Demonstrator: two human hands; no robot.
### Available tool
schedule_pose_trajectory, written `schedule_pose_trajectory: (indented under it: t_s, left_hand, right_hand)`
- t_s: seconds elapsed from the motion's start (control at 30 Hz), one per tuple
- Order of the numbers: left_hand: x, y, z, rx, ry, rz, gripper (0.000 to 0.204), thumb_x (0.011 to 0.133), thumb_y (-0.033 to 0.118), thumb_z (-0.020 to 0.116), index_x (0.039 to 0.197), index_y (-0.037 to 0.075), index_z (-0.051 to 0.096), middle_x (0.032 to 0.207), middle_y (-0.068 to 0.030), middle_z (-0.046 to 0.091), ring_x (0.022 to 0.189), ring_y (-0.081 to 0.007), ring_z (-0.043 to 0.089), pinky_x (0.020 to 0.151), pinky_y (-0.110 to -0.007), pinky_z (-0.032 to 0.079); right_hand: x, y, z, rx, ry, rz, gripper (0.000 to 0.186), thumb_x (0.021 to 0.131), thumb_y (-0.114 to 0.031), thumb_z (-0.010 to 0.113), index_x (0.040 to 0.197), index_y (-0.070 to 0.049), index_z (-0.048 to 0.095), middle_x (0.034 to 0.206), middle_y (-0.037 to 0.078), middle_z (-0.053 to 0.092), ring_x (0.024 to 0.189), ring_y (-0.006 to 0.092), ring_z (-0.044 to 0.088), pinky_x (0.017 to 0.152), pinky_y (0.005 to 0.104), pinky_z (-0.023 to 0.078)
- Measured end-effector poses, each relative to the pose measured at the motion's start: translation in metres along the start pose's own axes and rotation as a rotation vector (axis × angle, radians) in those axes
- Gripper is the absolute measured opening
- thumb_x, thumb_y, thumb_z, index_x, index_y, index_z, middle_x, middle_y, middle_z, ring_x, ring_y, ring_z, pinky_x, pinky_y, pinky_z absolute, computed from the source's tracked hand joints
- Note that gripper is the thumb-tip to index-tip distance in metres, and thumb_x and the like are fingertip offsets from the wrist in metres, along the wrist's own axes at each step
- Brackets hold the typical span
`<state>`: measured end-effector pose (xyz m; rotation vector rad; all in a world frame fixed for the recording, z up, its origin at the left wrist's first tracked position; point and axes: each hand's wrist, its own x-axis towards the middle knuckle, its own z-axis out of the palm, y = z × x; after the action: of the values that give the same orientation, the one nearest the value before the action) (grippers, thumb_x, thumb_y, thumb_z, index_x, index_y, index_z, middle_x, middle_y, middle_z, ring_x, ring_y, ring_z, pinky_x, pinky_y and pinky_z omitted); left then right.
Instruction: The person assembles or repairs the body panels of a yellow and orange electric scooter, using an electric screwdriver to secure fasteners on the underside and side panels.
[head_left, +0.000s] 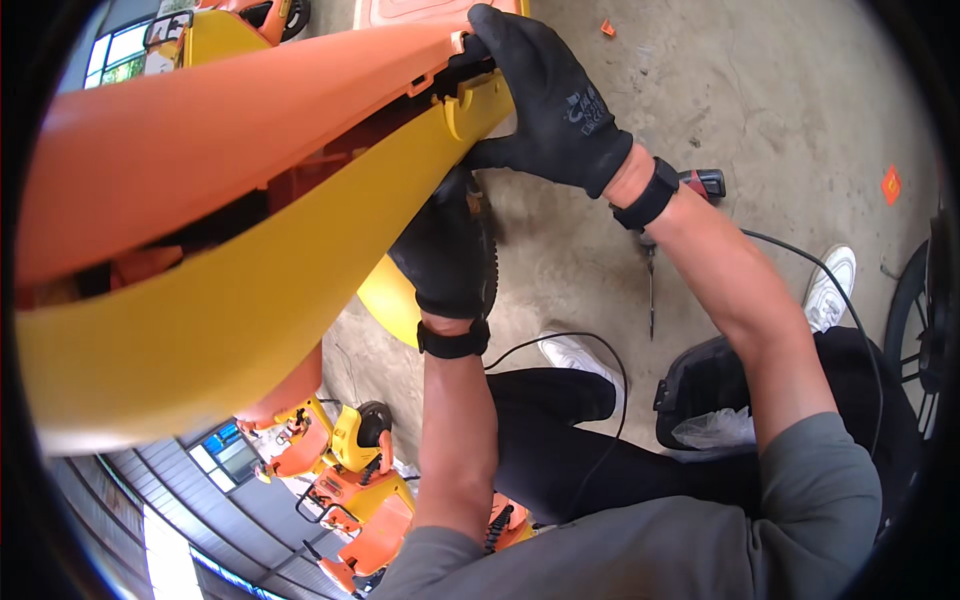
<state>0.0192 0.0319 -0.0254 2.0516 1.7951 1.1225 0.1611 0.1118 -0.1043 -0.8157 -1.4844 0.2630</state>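
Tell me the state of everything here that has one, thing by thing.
Orange panel: separated from the yellow panel by a gap.
Yellow panel: end held.
Right hand: gloved, closed around the panel ends.
Left hand: gloved, partly hidden behind the yellow panel.
Power tool: lying on the floor, partly hidden.
Black cable: slack, curved.

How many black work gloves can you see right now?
2: the right glove, at the tips of the orange panel and yellow panel; the left glove, partly hidden behind the yellow panel.
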Motion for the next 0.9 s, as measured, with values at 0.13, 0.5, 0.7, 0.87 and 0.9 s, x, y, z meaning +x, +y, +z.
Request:
schedule_pose_trajectory:
  t_s: [0.13,0.5,0.7,0.87,0.9]
  left_hand:
    - [-0.005,-0.013,0.009,0.094,0.044,0.004,0.015,0.088,-0.003,0.066,0.103,-0.005,0.067,0.095,-0.0094,0.071,0.086,-0.0179,0.066,0.077,-0.030,0.051]
    - [-0.008,-0.031,0.017,0.030,0.088,0.107,0.015,0.089,0.000,0.066,0.104,-0.002,0.068,0.093,-0.0124,0.071,0.087,-0.0252,0.067,0.078,-0.036,0.053]
    - [-0.016,-0.033,0.036,-0.308,0.299,-0.003,0.021,0.081,0.006,0.067,0.102,0.006,0.067,0.092,-0.0164,0.070,0.086,-0.0356,0.067,0.074,-0.043,0.053]
    - [-0.022,-0.033,0.063,-0.310,0.418,-0.056,0.024,0.083,0.012,0.069,0.106,0.005,0.065,0.092,-0.0178,0.069,0.088,-0.0359,0.068,0.074,-0.042,0.054]
    - [-0.021,-0.033,0.066,-0.324,0.505,-0.043,0.026,0.083,0.016,0.070,0.106,0.005,0.064,0.089,-0.0159,0.069,0.085,-0.0343,0.068,0.072,-0.042,0.054]
  right_hand:
    - [-0.002,0.002,0.000,-0.057,-0.006,0.065,0.094,0.059,-0.019,0.087,0.140,-0.002,0.041,0.126,0.016,0.054,0.116,0.0364,0.053,0.099,0.0454,0.045]
    - [0.019,-0.026,-0.019,-0.089,-0.111,0.022,0.103,0.062,-0.031,0.092,0.144,-0.001,0.036,0.130,0.019,0.050,0.121,0.0388,0.050,0.104,0.0449,0.042]
    - [0.044,-0.085,-0.039,-0.058,-0.339,0.007,0.114,0.059,-0.028,0.095,0.149,0.001,0.030,0.143,0.020,0.043,0.131,0.0347,0.046,0.107,0.0416,0.041]
    - [0.049,-0.098,-0.023,-0.171,-0.386,0.018,0.088,0.065,-0.013,0.095,0.135,0.000,0.043,0.129,0.012,0.054,0.115,0.0204,0.051,0.106,0.0371,0.039]
    - [0.047,-0.099,-0.021,-0.194,-0.396,-0.015,0.088,0.065,-0.011,0.094,0.135,0.000,0.043,0.129,0.012,0.054,0.116,0.0211,0.052,0.106,0.0359,0.038]
